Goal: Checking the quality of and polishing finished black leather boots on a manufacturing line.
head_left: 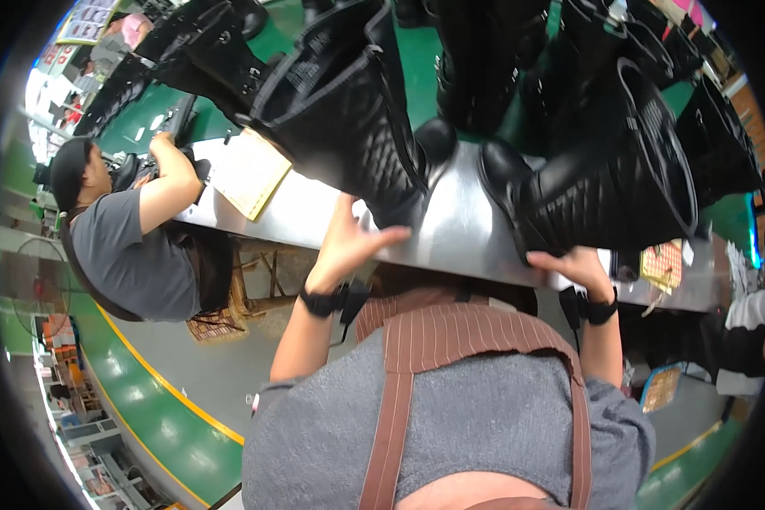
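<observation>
Two tall black boots with quilted shafts are in front of me on the metal worktable point(467, 246). The left boot point(340, 127) has its wide top toward the upper left. My left hand point(348, 242) is beside its lower part, thumb stretched out and fingers apart; whether it touches the boot I cannot tell. The right boot point(586, 187) tilts, its toe to the left and its open top to the right. Close under its lower edge is my right hand point(574, 265), thumb pointing left, the hand open and slightly blurred; some fingertips are hidden by the boot.
More black boots point(484, 59) crowd the green surface point(399, 51) beyond the worktable. A yellow paper sheet point(251, 174) lies at the left. Farther left a seated person point(136, 229) in a grey shirt works at the same table. A paper tag point(661, 263) lies at the right.
</observation>
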Motion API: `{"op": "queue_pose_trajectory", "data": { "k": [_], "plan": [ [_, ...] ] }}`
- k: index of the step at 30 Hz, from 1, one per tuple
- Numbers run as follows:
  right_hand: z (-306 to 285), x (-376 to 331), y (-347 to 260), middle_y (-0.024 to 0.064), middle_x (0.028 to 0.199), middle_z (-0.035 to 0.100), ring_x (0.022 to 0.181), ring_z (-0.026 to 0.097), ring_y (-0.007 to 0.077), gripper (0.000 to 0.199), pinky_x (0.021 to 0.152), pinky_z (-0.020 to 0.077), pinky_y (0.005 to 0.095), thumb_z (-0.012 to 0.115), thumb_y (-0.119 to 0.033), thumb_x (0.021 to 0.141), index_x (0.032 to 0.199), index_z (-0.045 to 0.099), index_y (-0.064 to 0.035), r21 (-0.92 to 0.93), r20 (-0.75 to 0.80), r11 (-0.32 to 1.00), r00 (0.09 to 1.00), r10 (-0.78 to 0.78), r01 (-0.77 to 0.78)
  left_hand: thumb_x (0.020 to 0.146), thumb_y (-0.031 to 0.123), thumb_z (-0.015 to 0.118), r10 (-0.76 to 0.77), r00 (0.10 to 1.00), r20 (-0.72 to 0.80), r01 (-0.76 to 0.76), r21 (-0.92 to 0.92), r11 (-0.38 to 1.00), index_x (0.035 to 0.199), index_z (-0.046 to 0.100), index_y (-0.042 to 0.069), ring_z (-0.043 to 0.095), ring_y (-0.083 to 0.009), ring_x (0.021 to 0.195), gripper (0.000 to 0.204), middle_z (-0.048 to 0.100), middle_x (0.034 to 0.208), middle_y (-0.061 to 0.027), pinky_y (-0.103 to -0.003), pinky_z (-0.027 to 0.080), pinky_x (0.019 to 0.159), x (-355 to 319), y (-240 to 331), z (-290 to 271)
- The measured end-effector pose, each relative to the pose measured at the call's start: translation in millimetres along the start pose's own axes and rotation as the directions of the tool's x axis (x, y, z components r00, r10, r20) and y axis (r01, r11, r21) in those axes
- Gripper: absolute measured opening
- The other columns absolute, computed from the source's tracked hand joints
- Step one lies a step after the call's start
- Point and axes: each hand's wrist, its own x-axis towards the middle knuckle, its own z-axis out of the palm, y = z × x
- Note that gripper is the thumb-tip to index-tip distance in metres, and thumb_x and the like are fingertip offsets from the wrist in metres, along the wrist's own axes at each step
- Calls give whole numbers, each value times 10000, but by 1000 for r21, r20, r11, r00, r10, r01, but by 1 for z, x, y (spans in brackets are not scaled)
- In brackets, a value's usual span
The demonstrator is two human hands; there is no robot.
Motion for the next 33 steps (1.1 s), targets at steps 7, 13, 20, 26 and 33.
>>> {"op": "queue_pose_trajectory", "data": {
  "k": [7, 13, 20, 26, 33],
  "plan": [
    [50, -7, -17, 81, 1089, 640, 987, 609, 180, 434, 899, 476, 310, 723, -122, 791, 1176, 582, 20, 689, -246, 723, 957, 156, 59, 816, 90, 723, -20, 997, 78, 57, -505, 861, 1102, 626, 6, 636, -154, 925, 313, 663, 1044, -49, -296, 512, 832, 18, -3, 46],
    [64, -1, -19, 127, 1191, 618, 1126, 572, 240, 433, 991, 417, 364, 555, -244, 879, 1202, 566, 44, 963, -108, 259, 985, 137, 69, 921, 128, 600, -51, 960, 276, 277, -897, 346, 1198, 570, 34, 622, -205, 1054, 294, 636, 1131, -87, -376, 513, 927, 10, 37, 56],
    [61, 7, -33, 106, 1193, 627, 1115, 574, 235, 437, 1002, 394, 361, 544, -290, 872, 1174, 597, 22, 960, -198, 209, 980, 30, 188, 922, 279, 601, -21, 959, 282, 270, -891, 365, 1223, 560, 21, 583, -194, 1111, 398, 615, 1205, -72, -378, 434, 998, 12, 48, 71],
    [68, 4, -14, 110, 1176, 632, 1108, 573, 236, 404, 1014, 383, 370, 547, -271, 866, 1136, 616, 22, 971, -129, 207, 991, 36, 119, 916, 230, 597, -38, 937, 348, 338, -871, 355, 1233, 550, 12, 577, -206, 1117, 387, 600, 1225, -86, -384, 422, 1010, 11, 43, 71],
    [45, 13, -45, 66, 1062, 626, 1009, 571, 189, 386, 921, 435, 317, 695, -46, 749, 1121, 606, 3, 616, -274, 783, 955, 115, 82, 845, 60, 644, 98, 897, 431, 157, -517, 841, 1276, 514, 24, 552, -158, 1079, 451, 581, 1205, -56, -319, 438, 960, 24, 6, 63]
  ]
}}
